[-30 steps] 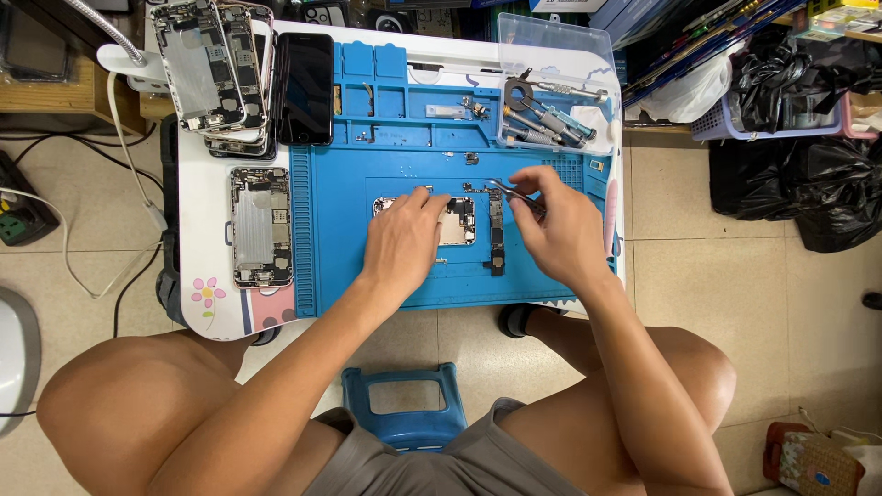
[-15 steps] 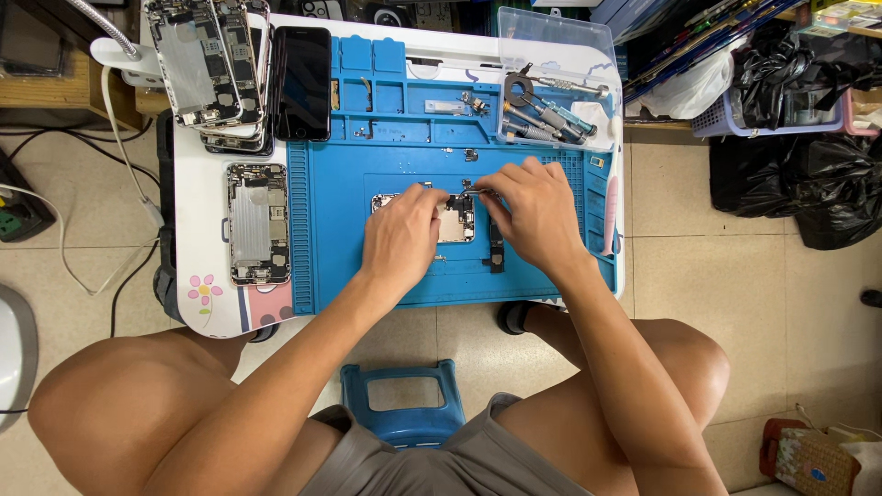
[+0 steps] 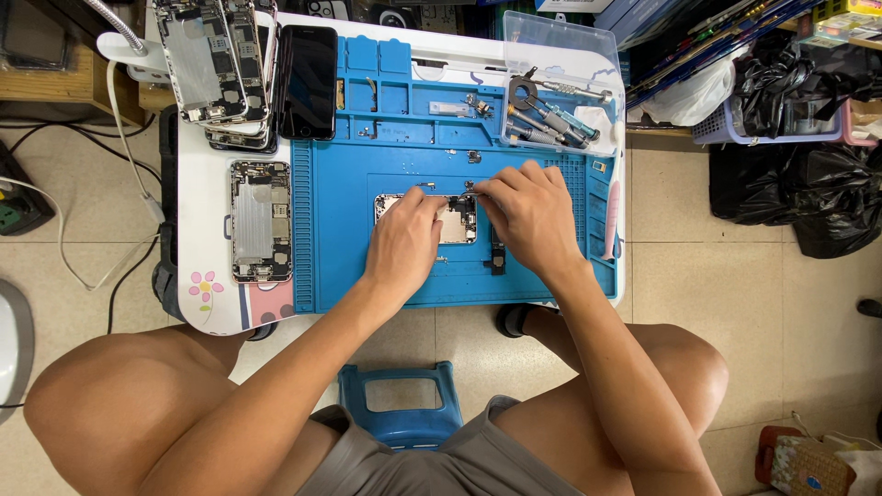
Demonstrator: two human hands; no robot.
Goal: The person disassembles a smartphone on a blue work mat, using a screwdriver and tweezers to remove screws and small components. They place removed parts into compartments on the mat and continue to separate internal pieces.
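Observation:
An opened phone [image 3: 459, 223] with its insides showing lies in the middle of a blue repair mat [image 3: 340, 239]. My left hand [image 3: 404, 243] rests on the phone's left half, its fingers holding it down at the top edge. My right hand [image 3: 528, 216] hovers over the right half, fingertips pinched on a thin metal tool whose tip meets the phone's top edge. The hands hide most of the phone. A small black part [image 3: 497, 261] lies on the mat just below my right hand.
The mat sits on a small white table [image 3: 197, 294]. At its left are another opened phone [image 3: 260, 220], a stack of phone housings [image 3: 216, 64] and a black phone [image 3: 308, 81]. A clear tray of screwdrivers [image 3: 560, 115] stands back right. Black bags [image 3: 808, 184] sit on the floor.
My right hand has moved left from the mat's right side to the phone's top edge. My left hand has stayed on the phone.

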